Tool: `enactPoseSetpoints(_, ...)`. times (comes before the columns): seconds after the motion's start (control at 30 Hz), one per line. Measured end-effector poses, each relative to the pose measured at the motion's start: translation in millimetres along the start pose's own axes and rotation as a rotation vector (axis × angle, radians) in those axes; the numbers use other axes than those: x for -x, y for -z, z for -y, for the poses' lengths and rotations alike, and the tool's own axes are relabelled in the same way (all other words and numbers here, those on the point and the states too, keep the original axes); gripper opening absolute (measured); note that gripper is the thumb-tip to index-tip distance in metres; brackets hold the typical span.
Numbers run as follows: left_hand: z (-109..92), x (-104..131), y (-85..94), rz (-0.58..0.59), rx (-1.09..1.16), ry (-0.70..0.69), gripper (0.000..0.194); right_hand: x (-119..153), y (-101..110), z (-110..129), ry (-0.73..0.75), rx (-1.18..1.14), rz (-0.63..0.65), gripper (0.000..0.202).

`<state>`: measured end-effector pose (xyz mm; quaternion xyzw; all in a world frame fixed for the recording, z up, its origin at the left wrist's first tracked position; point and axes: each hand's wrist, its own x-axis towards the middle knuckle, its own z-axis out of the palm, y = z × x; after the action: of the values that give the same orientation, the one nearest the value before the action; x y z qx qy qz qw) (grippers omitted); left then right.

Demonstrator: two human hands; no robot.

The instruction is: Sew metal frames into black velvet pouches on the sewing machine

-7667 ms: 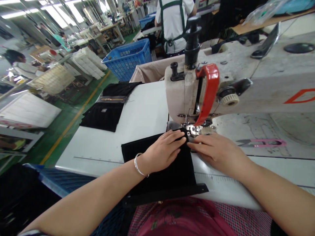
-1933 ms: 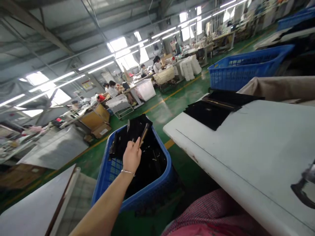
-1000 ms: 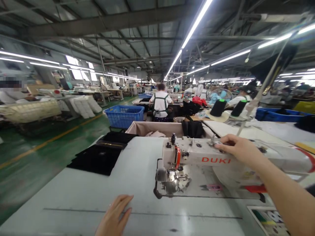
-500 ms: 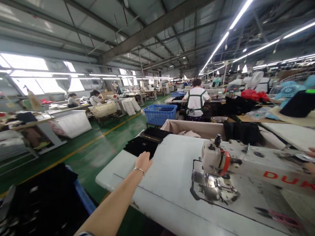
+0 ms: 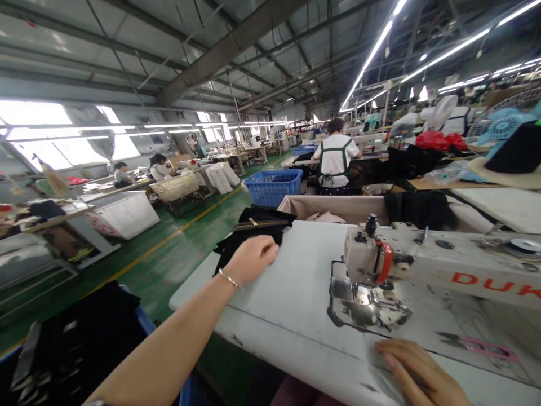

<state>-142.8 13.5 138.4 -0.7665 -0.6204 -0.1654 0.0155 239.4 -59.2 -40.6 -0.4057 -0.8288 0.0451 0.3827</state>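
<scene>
My left hand (image 5: 250, 260), with a bracelet on the wrist, is curled over the left part of the white sewing table (image 5: 304, 316). Right behind it, at the table's far left edge, lies a pile of black fabric pieces (image 5: 243, 234), a zipper showing on top. The fingertips are turned away, so whatever they hold is hidden. My right hand (image 5: 416, 369), slightly blurred, rests near the front edge with fingers stretched out. It is in front of the sewing machine (image 5: 367, 259) and left of the pink-handled thread snips (image 5: 477, 344).
A blue crate (image 5: 146, 321) of black fabric stands at lower left. Behind the table is a beige fabric-lined bin (image 5: 338, 206) with black cloth over its side. Farther off are a blue basket (image 5: 273, 189) and a seated co-worker (image 5: 336, 155). A green aisle runs along the left.
My left hand has shifted right and curled more, and the black fabric behind it looks more rumpled and raised. My right hand has come from the machine's right end down to the front edge.
</scene>
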Motion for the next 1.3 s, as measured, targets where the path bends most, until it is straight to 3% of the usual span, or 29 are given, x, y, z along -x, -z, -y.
enactPoseSetpoints(0.1,-38,34,-37.6,0.137,0.100,-0.210,0.035,-5,-11,22,-0.111,-0.073,0.102,0.029)
enactPoseSetpoints(0.17,-48,55,-75.3,0.155,0.091,-0.186,0.045,-7,-21,37,-0.107,-0.049,0.184,0.036)
enactPoseSetpoints(0.27,-43,69,-121.8,0.172,0.087,-0.089,0.051,-9,-30,53,-0.070,0.015,0.240,0.039)
enactPoseSetpoints(0.37,-29,60,-137.5,0.120,0.092,0.025,0.041,-9,-28,59,-0.049,-0.065,0.255,0.020)
enactPoseSetpoints(0.5,-18,32,-130.2,0.094,0.107,0.122,0.037,-10,-20,56,-0.055,-0.222,0.256,0.017)
enactPoseSetpoints(0.63,-27,24,-118.4,0.160,0.200,0.084,0.008,-14,-20,51,-0.203,-0.266,0.167,0.022)
enactPoseSetpoints(0.67,-33,28,-114.0,0.178,0.236,0.071,0.006,-17,-20,51,-0.239,-0.245,0.119,0.017)
enactPoseSetpoints(0.73,-48,40,-101.6,0.216,0.322,0.050,0.008,-25,-18,56,-0.264,-0.202,0.063,0.028)
enactPoseSetpoints(0.77,-57,48,-93.4,0.234,0.361,0.039,0.010,-29,-15,60,-0.257,-0.195,0.062,0.032)
enactPoseSetpoints(0.83,-73,63,-74.5,0.277,0.511,0.026,0.020,-39,-6,71,-0.224,-0.208,0.091,0.023)
enactPoseSetpoints(0.9,-87,75,-55.3,0.332,0.809,0.057,0.027,-48,7,83,-0.191,-0.230,0.104,0.013)
enactPoseSetpoints(1.0,-99,89,-35.2,0.372,1.220,0.196,0.032,-56,26,93,-0.144,-0.255,0.105,0.017)
enactPoseSetpoints(1.1,-104,100,-29.2,0.316,1.321,0.281,0.028,-55,37,95,-0.116,-0.278,0.124,0.019)
enactPoseSetpoints(1.3,-110,113,-35.1,0.213,1.467,0.309,0.025,-45,45,101,-0.203,-0.292,0.025,0.017)
